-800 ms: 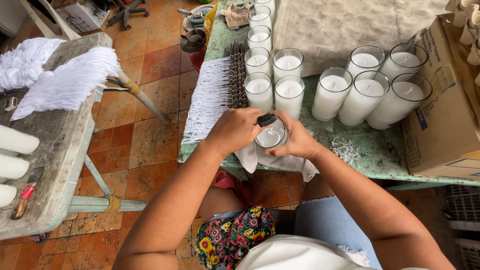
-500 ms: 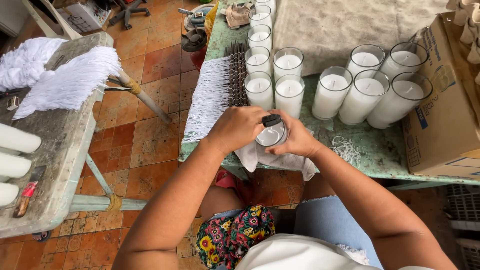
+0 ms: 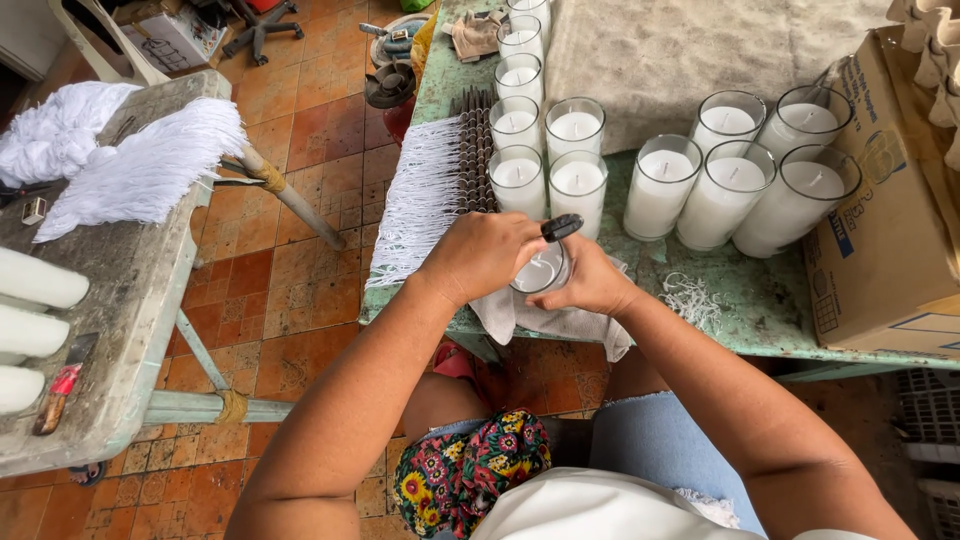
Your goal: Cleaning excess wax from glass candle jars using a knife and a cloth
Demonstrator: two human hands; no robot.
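Observation:
My left hand (image 3: 478, 255) and my right hand (image 3: 590, 280) meet over a glass candle jar (image 3: 541, 272) filled with white wax, held above a white cloth (image 3: 545, 320) at the near edge of the green table (image 3: 760, 310). My left hand covers the jar's left side and grips a small tool whose black handle (image 3: 561, 227) sticks out above the jar. My right hand wraps the jar's right side. Behind the hands stand several glass jars of white wax (image 3: 576, 150), with larger ones (image 3: 727, 190) to the right.
A comb of white wick strings (image 3: 425, 195) lies on the table's left part. A cardboard box (image 3: 890, 220) stands at the right. Loose wick scraps (image 3: 688, 298) lie near the cloth. A grey side table (image 3: 120, 300) at left holds white thread bundles (image 3: 120, 165) and white candles (image 3: 35, 305).
The black tool handle has shifted slightly up and right over the jar. Both hands remain on the jar in the same place.

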